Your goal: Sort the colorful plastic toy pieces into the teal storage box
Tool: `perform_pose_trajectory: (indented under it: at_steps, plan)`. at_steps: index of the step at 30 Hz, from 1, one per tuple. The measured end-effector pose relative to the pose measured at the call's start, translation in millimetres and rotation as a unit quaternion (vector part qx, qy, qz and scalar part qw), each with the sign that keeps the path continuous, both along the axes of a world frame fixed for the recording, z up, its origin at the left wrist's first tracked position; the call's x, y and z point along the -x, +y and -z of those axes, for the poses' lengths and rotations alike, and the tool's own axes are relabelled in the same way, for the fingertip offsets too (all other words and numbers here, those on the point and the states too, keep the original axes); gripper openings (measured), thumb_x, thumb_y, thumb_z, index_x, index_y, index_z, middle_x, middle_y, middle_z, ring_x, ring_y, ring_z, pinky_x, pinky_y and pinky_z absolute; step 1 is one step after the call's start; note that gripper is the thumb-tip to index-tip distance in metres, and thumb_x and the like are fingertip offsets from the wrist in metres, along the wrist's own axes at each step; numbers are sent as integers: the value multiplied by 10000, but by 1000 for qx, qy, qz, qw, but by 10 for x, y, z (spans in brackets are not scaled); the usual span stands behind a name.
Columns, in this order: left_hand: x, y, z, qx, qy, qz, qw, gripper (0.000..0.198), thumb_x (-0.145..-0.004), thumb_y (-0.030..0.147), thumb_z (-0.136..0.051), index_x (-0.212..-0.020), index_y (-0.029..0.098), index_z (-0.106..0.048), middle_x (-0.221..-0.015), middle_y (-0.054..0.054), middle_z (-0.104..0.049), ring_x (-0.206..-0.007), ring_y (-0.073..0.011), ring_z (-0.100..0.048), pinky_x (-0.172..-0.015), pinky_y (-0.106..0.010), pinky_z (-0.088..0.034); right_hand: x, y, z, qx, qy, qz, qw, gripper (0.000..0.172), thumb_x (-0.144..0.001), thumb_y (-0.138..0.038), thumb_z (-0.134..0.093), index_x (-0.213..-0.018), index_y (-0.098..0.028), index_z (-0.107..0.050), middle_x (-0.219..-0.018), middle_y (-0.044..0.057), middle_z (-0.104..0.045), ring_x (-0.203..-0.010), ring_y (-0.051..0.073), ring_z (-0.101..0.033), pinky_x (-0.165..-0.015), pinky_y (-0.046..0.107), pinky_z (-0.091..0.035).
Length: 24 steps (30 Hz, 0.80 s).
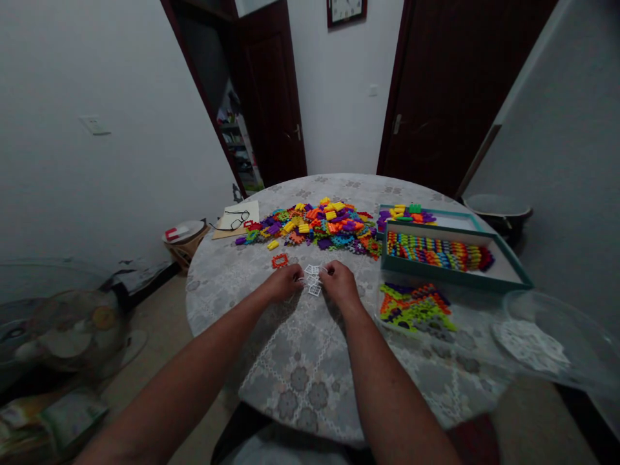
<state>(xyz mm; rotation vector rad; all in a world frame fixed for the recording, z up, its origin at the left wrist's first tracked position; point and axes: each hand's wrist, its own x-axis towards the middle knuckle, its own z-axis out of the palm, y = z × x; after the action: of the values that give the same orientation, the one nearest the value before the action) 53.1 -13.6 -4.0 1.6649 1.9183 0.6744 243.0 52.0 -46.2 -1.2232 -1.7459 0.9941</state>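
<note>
My left hand (285, 283) and my right hand (340, 283) face each other above the near middle of the table. Between them is a white openwork plastic piece (314, 289) with small grid-like panels. The fingers of both hands are pinched on its opposite sides; whether it is one part or several joined parts is too small to tell. Just beyond my left hand an orange-red square frame piece (279, 261) lies flat on the cloth. A large heap of colourful interlocking plastic pieces (314, 226) spreads farther back.
The round table has a patterned grey cloth (305, 387). On the right stand a teal-edged box (455, 276) with rows of colourful pieces, a clear tray (411, 329) of green and orange pieces, and a clear container (571, 329) with white pieces. Glasses (237, 223) rest on papers at left.
</note>
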Motion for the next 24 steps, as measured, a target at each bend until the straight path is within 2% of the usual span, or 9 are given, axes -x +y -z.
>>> perform_pose_trajectory:
  at_steps: [5,10,14,17,20,24]
  plan:
    - [-40,33,81,-3,-115,-51,992,150,-721,240,-780,-819,192,-677,-692,34,-600,-656,-153,-539,-603,-240,-396,32,9,-2,-2,56,8,998,120,-820,-338,-646,-778,-226,-654,-747,-4,-685,-723,190,-615,-697,287,-418]
    - [-186,2,81,51,-266,-52,961,165,-810,313,-754,-869,182,-674,-665,1,-621,-574,-158,-589,-545,-262,-499,112,-63,-66,-1,145,17,989,215,-821,-423,-661,-874,-216,-692,-826,9,-729,-791,203,-671,-755,293,-482]
    - [-297,-96,4,79,-376,-35,923,206,-815,317,-815,-894,171,-693,-770,-43,-676,-636,-138,-649,-599,-252,-574,196,-169,-132,-3,171,24,985,254,-838,-465,-668,-906,-222,-694,-843,15,-745,-789,208,-691,-763,302,-508]
    - [-357,-168,-39,98,-478,-40,872,222,-774,230,-864,-932,152,-728,-806,-49,-696,-650,-118,-661,-614,-221,-590,255,-230,-157,-2,162,15,987,274,-840,-487,-671,-915,-225,-700,-854,21,-754,-801,220,-708,-770,315,-521]
    - [-391,-212,-28,101,-550,-56,827,228,-741,135,-871,-927,129,-739,-787,-38,-694,-646,-109,-664,-608,-196,-595,287,-269,-173,8,145,0,989,282,-846,-498,-666,-917,-227,-699,-853,24,-761,-798,224,-719,-772,320,-531]
    - [-370,-225,32,87,-591,-87,797,202,-787,118,-857,-945,125,-732,-770,-33,-700,-633,-112,-668,-601,-198,-604,282,-311,-207,12,143,-13,990,257,-863,-477,-663,-928,-231,-693,-847,16,-765,-790,207,-715,-760,298,-534]
